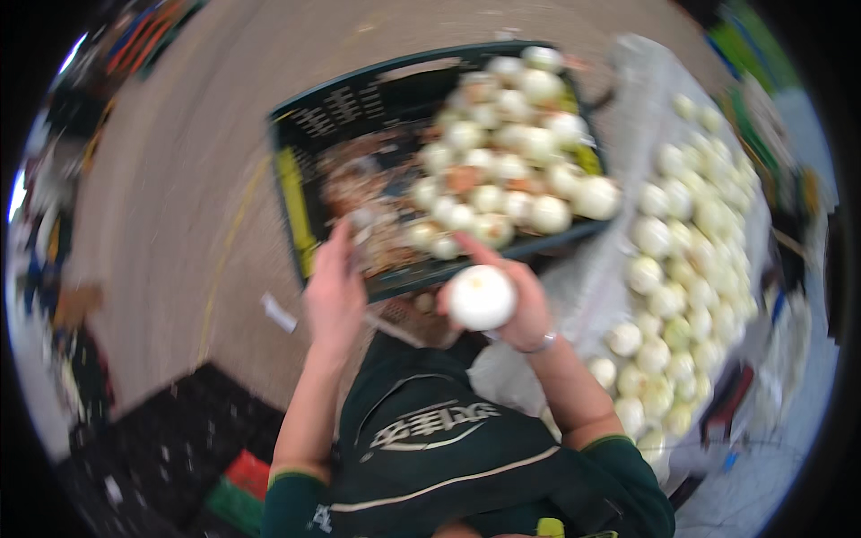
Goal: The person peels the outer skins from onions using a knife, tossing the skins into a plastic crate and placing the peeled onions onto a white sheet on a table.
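A peeled white onion (pixel 482 298) sits in my right hand (pixel 529 309), whose fingers wrap round it in front of the crate's near edge. One finger of that hand points up toward the onions. My left hand (pixel 335 296) is at the near left part of the crate's rim with its fingers stretched out and nothing seen in them. Beyond both hands is a dark plastic crate (pixel 413 280) with yellow end panels. Onions (pixel 511 169) are heaped in its right half, some with brown skin. Loose dry skins (pixel 363 188) cover its left part.
To my right, many peeled onions (pixel 682 260) lie in a large translucent plastic sheet or bag (pixel 632 99). A white scrap (pixel 279 313) is on the concrete floor (pixel 179 179), left of the crate. A black mat (pixel 170 448) lies at the lower left.
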Demonstrator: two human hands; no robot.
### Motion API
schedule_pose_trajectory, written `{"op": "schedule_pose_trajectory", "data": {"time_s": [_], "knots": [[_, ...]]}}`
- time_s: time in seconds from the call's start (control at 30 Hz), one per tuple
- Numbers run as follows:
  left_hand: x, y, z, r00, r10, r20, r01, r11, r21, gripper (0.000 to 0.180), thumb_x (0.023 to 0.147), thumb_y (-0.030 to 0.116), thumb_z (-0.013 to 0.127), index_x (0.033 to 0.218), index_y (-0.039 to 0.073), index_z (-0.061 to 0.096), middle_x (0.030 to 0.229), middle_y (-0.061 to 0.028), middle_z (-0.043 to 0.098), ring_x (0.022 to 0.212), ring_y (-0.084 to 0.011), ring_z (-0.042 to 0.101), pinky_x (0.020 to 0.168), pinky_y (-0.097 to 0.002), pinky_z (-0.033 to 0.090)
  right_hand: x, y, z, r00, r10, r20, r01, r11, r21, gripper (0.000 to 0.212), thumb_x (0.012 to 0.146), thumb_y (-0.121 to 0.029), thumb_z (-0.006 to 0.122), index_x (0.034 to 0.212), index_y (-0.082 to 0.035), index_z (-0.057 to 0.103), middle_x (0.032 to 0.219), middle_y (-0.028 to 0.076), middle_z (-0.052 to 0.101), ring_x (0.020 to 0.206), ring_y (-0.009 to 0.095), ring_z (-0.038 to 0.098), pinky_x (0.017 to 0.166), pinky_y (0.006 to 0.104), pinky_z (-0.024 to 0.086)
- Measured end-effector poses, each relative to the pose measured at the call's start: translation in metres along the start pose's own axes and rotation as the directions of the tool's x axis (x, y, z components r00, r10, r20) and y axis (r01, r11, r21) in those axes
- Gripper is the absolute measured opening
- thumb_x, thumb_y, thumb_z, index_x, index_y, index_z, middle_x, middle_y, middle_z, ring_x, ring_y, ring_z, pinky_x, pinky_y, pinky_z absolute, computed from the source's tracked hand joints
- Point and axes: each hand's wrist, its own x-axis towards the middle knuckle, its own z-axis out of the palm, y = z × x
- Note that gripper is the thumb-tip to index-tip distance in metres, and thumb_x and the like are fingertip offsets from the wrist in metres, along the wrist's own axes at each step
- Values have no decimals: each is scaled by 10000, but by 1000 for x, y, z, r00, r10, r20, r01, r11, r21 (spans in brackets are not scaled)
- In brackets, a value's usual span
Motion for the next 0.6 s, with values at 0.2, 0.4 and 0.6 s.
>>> {"op": "schedule_pose_trajectory", "data": {"time_s": [0.2, 0.4, 0.6], "knots": [[-52, -34, 13, 961, -174, 212, 205, 970, -131, 517, 909, -80, 513, 1410, 44, 505, 937, -86, 517, 868, -220, 538, 784, -316, 465, -86, -119, -139, 622, -655, -428, 186, 655, -732, 499, 1015, -392, 484, 1392, -66, 499, 1273, 38, 573, 1126, 161, 548, 965, 304, 456], [-71, -23, 26, 933, -246, 263, 302, 931, -203, 392, 937, -7, 539, 1326, 30, 562, 1045, -68, 625, 913, -143, 580, 808, -265, 479, -308, -349, -333, 24, -976, 214, -859, -130, -495, 527, 755, -146, 738, 1261, -58, 618, 1242, 169, 623, 1193, 346, 537, 1071, 407, 392], [-56, 0, 20, 919, -246, 307, 326, 914, -243, 386, 917, -17, 576, 1297, 49, 577, 948, -66, 585, 797, -153, 567, 716, -266, 482, -197, -324, -230, 274, -929, 247, -792, -364, -491, 559, 818, -181, 714, 1354, -128, 564, 1327, 159, 584, 1215, 305, 558, 1037, 400, 443]]}}
